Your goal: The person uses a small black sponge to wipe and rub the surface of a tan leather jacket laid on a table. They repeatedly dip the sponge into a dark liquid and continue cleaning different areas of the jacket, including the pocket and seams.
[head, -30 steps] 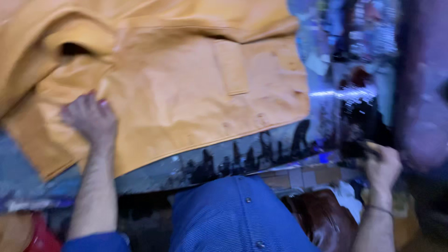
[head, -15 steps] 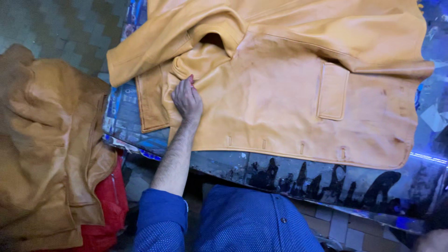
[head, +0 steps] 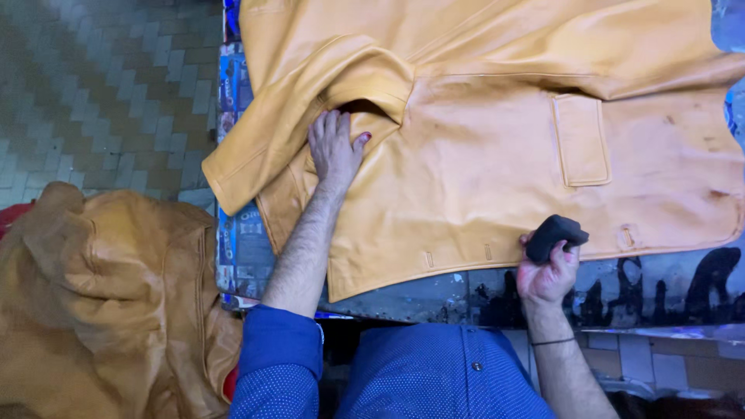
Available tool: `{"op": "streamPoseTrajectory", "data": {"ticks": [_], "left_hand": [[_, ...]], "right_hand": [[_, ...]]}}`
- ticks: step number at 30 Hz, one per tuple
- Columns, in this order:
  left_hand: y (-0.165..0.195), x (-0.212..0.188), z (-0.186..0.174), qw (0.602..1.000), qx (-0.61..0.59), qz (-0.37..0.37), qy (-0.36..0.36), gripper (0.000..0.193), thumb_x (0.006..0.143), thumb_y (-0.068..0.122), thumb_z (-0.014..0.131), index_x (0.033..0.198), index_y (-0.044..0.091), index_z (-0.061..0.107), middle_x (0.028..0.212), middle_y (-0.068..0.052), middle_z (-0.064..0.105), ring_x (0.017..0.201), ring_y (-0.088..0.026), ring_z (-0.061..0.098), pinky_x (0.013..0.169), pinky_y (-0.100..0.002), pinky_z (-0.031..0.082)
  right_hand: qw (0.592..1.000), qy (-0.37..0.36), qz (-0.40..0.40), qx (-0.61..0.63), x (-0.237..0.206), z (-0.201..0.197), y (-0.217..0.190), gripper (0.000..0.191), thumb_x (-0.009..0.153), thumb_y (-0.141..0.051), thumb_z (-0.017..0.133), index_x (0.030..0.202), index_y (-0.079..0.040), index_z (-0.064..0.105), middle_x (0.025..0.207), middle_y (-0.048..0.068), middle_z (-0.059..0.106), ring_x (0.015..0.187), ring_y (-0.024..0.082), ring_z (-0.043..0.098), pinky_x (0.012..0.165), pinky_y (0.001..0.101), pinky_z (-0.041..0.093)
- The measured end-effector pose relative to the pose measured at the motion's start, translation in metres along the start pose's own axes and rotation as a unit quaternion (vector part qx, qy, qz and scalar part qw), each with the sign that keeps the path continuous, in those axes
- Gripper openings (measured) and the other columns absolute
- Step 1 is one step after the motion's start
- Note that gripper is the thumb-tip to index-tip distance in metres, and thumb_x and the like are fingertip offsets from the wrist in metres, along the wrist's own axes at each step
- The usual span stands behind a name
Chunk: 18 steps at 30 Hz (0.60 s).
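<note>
Tan leather jacket (head: 497, 155) lies spread across the frame's upper right, where we press our left hand (head: 335, 152) flat, fingers spread, at centre left, while our right hand (head: 548, 271) grips a small black sponge (head: 554, 235) at its lower hem.

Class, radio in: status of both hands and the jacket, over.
Left hand flat on tan jacket near sleeve. Right hand grips dark pad at jacket's hem. Second jacket heaped aside, clear.

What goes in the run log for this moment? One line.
left hand: flat on tan leather jacket | right hand: grips black sponge at hem | second jacket: heaped left
</note>
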<state>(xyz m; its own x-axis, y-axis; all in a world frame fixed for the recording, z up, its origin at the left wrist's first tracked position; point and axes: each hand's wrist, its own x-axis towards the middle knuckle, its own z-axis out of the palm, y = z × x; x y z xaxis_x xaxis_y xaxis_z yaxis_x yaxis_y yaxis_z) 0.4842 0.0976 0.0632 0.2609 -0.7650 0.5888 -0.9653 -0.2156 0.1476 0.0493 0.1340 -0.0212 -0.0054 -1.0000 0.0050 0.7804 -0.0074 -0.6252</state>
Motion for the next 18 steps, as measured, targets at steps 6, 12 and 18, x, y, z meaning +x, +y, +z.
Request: {"op": "streamPoseTrajectory", "data": {"ticks": [6,12,18], "left_hand": [[-0.023,-0.002,0.004,0.994,-0.07,-0.051,-0.072,0.043,0.088,0.041,0.076,0.118,0.01,0.071,0.114,-0.01,0.063,0.111,-0.033,0.054,0.093,-0.052,0.043],[-0.043,0.028,-0.009,0.991,-0.092,0.005,-0.093,0.022,0.094,0.034,0.071,0.108,0.017,0.074,0.099,-0.006,0.065,0.098,-0.032,0.059,0.08,-0.051,0.046],[-0.079,0.043,-0.02,0.973,-0.08,0.18,-0.121,0.021,0.107,0.034,0.067,0.107,0.013,0.07,0.096,-0.009,0.061,0.091,-0.031,0.062,0.078,-0.045,0.05]], "right_hand": [[0.995,0.002,-0.087,-0.056,-0.005,-0.003,0.028,0.033,0.111,-0.019,0.062,0.142,-0.012,0.052,0.122,0.008,0.063,0.103,0.026,0.063,0.091,0.045,0.052],[0.992,0.028,-0.107,-0.058,-0.018,0.005,0.037,0.033,0.111,-0.017,0.063,0.141,-0.013,0.05,0.132,0.004,0.062,0.121,0.022,0.065,0.112,0.0634,0.052],[0.989,0.023,-0.123,-0.082,-0.025,0.009,0.051,0.029,0.112,-0.014,0.061,0.14,-0.01,0.054,0.134,0.006,0.063,0.121,0.022,0.064,0.115,0.0622,0.051]]}}
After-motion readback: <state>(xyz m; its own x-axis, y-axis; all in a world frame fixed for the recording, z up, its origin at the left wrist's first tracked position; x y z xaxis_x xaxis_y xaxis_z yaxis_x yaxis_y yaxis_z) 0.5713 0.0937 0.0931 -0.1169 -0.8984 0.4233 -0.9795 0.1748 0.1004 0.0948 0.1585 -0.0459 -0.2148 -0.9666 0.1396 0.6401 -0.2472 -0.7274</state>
